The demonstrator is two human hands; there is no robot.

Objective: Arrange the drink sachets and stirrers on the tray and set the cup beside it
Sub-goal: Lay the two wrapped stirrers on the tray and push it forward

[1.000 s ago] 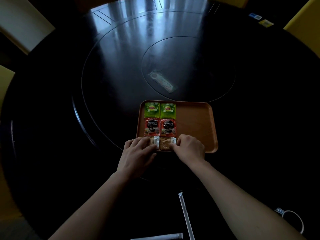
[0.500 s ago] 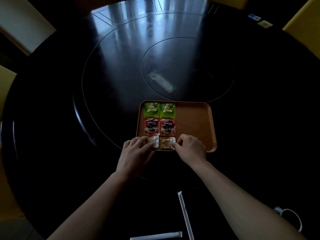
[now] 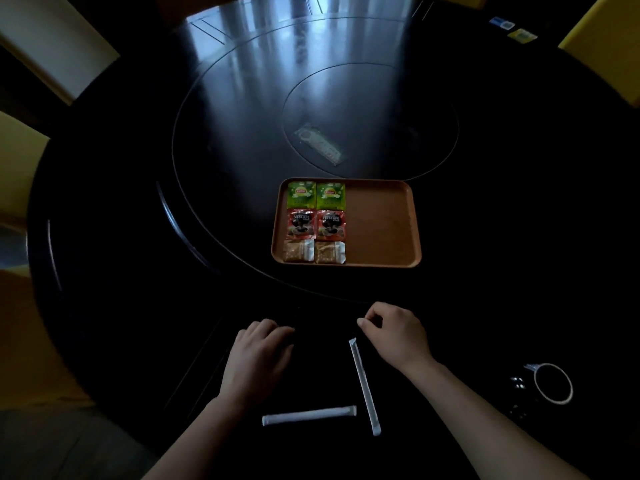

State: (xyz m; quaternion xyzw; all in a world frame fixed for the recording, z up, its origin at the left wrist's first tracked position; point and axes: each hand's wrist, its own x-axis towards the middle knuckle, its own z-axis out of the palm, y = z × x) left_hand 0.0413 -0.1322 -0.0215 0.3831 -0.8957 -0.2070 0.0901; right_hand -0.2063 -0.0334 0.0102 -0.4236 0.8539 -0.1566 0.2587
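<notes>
An orange-brown tray (image 3: pixel 381 223) lies on the dark round table. Its left half holds two green tea sachets (image 3: pixel 316 195), two red coffee sachets (image 3: pixel 316 224) and two brown sugar sachets (image 3: pixel 314 251), in three rows. Two white wrapped stirrers lie on the table near me: one upright (image 3: pixel 364 386), one crosswise (image 3: pixel 309 415). A dark cup (image 3: pixel 550 382) with a pale rim stands at the lower right. My left hand (image 3: pixel 258 358) rests palm down, holding nothing. My right hand (image 3: pixel 394 336) hovers by the upright stirrer's top end, fingers curled, nothing in it.
A clear plastic packet (image 3: pixel 320 144) lies on the inner turntable beyond the tray. Small cards (image 3: pixel 512 29) sit at the far right edge. Yellow chairs (image 3: pixel 609 46) stand around the table.
Both hands have let go of the sugar sachets and drawn back toward me, off the tray. The right hand now sits beside the upright stirrer.
</notes>
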